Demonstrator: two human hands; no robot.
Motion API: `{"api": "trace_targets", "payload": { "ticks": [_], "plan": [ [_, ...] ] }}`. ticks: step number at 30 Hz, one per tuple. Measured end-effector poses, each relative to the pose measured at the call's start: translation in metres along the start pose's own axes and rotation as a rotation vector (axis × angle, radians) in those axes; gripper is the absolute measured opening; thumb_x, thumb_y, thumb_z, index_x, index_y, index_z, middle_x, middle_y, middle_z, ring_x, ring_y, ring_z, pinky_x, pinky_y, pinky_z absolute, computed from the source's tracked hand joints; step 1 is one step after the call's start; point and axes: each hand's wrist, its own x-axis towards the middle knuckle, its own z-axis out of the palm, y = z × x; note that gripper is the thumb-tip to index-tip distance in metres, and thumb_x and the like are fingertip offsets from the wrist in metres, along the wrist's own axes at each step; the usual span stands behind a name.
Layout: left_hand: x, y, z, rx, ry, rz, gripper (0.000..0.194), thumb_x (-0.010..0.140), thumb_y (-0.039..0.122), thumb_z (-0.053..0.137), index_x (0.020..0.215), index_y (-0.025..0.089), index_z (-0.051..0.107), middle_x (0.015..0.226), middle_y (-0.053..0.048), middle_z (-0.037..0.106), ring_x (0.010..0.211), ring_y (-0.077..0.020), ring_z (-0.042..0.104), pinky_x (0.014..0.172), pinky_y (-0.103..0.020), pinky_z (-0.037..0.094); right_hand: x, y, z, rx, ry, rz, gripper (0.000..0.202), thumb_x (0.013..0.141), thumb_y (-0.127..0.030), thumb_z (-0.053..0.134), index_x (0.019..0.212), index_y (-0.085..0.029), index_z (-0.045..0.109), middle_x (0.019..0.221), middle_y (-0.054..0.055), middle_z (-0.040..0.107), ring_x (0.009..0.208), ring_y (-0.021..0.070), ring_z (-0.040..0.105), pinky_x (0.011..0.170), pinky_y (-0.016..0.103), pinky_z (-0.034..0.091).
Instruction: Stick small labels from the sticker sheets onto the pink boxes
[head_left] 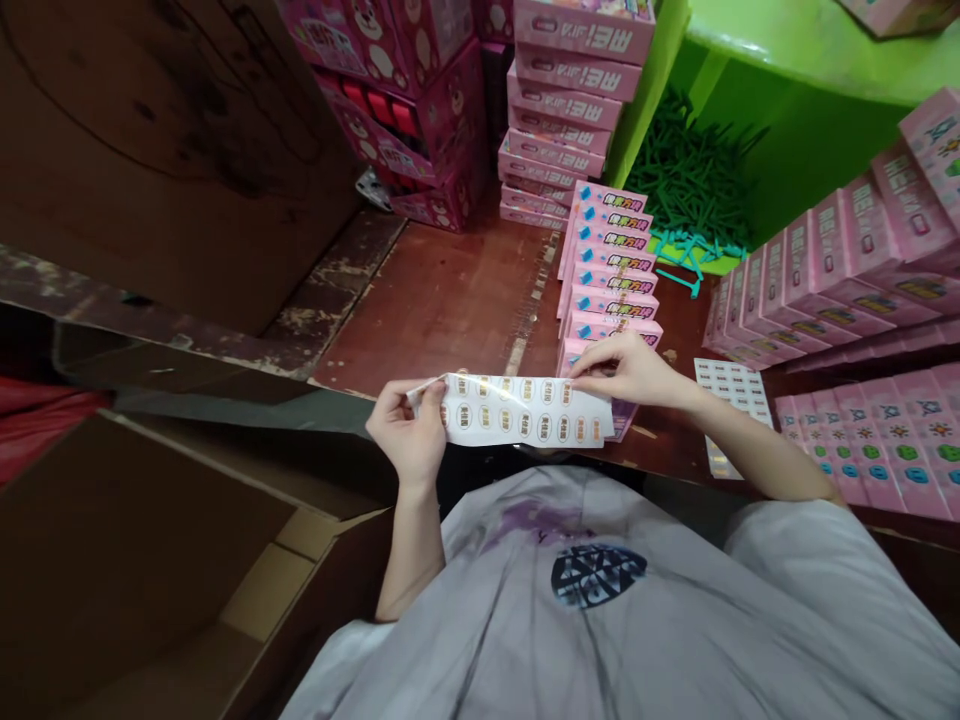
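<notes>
A white sheet of oval stickers (525, 412) with gold print stretches between my hands, above the table's front edge. My left hand (409, 425) is closed on its left end, thumb on top. At the upper right edge of the sheet, the thumb and fingers of my right hand (626, 372) are pinched together; whether a loose sticker is between them is too small to tell. Just beyond my right hand lies an overlapping row of pink boxes (611, 260). A second sticker sheet (731, 395) rests on the table under my right forearm.
Pink boxes are stacked at the back (574, 90) and in rows at the right (840, 250). A green bin (787, 150) holds many green plastic pieces. An open carton (300, 570) stands at lower left; a large cardboard box (172, 150) is behind it.
</notes>
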Motion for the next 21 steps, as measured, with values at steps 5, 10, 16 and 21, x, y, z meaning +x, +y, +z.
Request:
{"api": "trace_targets", "payload": {
  "ticks": [5,10,16,21],
  "plan": [
    [0.002,-0.004,0.001,0.015,-0.033,-0.019,0.012,0.071,0.026,0.072,0.072,0.015,0.066,0.067,0.000,0.064,0.061,-0.0106,0.061,0.058,-0.021,0.047,-0.002,0.002,0.002,-0.018,0.008,-0.028,0.015,0.084,-0.028,0.065,0.086,-0.017,0.076,0.078,0.003,0.074,0.062,0.0095,0.062,0.058,0.022,0.046],
    [0.006,-0.008,0.001,0.057,-0.079,-0.050,0.013,0.070,0.027,0.071,0.071,0.016,0.065,0.067,0.000,0.064,0.062,-0.0112,0.061,0.059,-0.022,0.048,-0.002,0.005,0.000,0.037,-0.093,-0.065,0.016,0.086,-0.025,0.062,0.091,-0.016,0.074,0.084,0.004,0.075,0.073,0.0113,0.067,0.063,0.022,0.050],
    [0.009,-0.016,0.005,0.038,-0.072,-0.101,0.016,0.070,0.029,0.072,0.071,0.016,0.063,0.066,0.001,0.062,0.060,-0.0099,0.058,0.057,-0.020,0.045,-0.004,-0.001,0.007,-0.005,0.018,-0.120,0.011,0.084,-0.024,0.065,0.081,-0.019,0.073,0.091,0.005,0.070,0.081,0.0132,0.066,0.072,0.027,0.053],
    [0.009,-0.016,0.008,0.007,-0.071,-0.102,0.017,0.070,0.029,0.073,0.071,0.016,0.063,0.065,0.001,0.062,0.059,-0.0093,0.057,0.056,-0.020,0.044,0.011,-0.003,-0.023,0.025,0.196,-0.138,0.008,0.085,-0.024,0.065,0.081,-0.021,0.070,0.087,0.002,0.071,0.083,0.0146,0.066,0.079,0.031,0.053]
  ]
}}
